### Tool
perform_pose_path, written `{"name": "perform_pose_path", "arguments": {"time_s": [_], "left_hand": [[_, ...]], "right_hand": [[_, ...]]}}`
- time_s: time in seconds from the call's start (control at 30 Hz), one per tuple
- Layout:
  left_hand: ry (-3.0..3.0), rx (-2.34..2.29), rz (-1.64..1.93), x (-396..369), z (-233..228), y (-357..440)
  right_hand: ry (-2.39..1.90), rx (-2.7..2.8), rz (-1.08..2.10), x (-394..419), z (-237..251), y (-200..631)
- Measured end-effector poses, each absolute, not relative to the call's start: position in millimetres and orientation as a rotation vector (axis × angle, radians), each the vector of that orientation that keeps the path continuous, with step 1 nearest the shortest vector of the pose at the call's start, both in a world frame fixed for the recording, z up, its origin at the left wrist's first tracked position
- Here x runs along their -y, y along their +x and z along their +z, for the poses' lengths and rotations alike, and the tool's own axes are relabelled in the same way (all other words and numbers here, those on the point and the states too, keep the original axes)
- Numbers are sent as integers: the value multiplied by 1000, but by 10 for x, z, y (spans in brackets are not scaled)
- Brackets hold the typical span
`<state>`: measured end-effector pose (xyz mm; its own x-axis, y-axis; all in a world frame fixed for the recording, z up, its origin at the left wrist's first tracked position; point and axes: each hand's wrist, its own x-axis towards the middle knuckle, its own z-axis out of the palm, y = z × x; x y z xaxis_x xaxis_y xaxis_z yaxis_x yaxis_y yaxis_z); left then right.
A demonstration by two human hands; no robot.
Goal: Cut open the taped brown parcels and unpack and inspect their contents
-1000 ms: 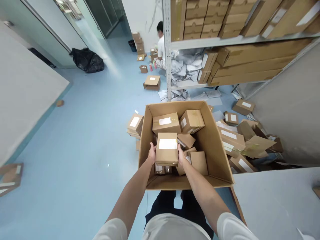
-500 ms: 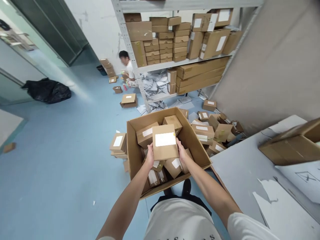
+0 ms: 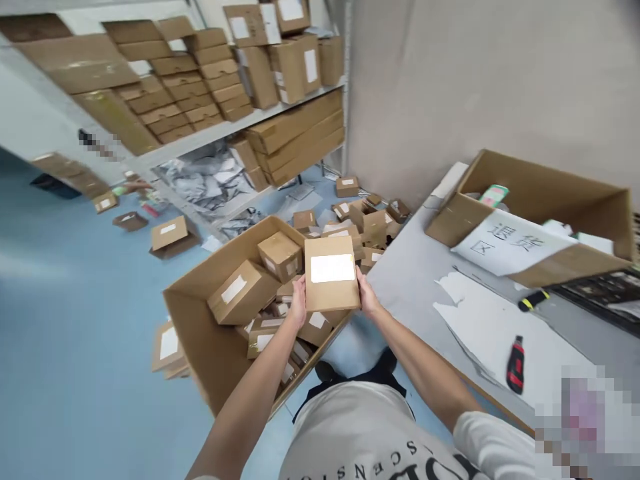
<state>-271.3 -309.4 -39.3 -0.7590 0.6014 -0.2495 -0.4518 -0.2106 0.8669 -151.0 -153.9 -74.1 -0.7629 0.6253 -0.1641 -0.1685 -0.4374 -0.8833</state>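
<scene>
I hold a small brown cardboard parcel (image 3: 332,275) with a white label between both hands, lifted above the right rim of a large open carton (image 3: 200,347). My left hand (image 3: 299,304) grips its left side and my right hand (image 3: 369,298) grips its right side. Inside the carton lie several similar labelled parcels (image 3: 243,292). The grey table (image 3: 430,267) begins just right of my right hand.
An open cardboard box with a paper sign (image 3: 530,220) stands on the table, with a red-black cutter (image 3: 515,365) and a yellow-black tool (image 3: 533,300) near it. Loose parcels (image 3: 360,223) litter the blue floor. Metal shelving (image 3: 210,133) holds stacked boxes at the back.
The parcel has come up out of the carton and swung right toward the table. My view has turned right, so the table box and tools now show.
</scene>
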Motion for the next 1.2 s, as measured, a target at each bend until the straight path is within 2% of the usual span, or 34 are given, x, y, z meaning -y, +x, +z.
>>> {"name": "perform_pose_path", "arguments": {"time_s": [0.33,0.57,0.87,1.2], "left_hand": [[397,-1149,1578,1286,-566,-1333],[435,-1078,1358,475,-876,-535],[425,-1011,1167,142,-1189,-164],[479,-1023,996,-9,-1258,-407]], "right_hand": [[-856,978,1874,516,-843,487],[-983,803,1760,129,-1028,1483],[-1081,707,1703,56,-1283,1983],[-1135,648,1645,51,-1248,1972]]}}
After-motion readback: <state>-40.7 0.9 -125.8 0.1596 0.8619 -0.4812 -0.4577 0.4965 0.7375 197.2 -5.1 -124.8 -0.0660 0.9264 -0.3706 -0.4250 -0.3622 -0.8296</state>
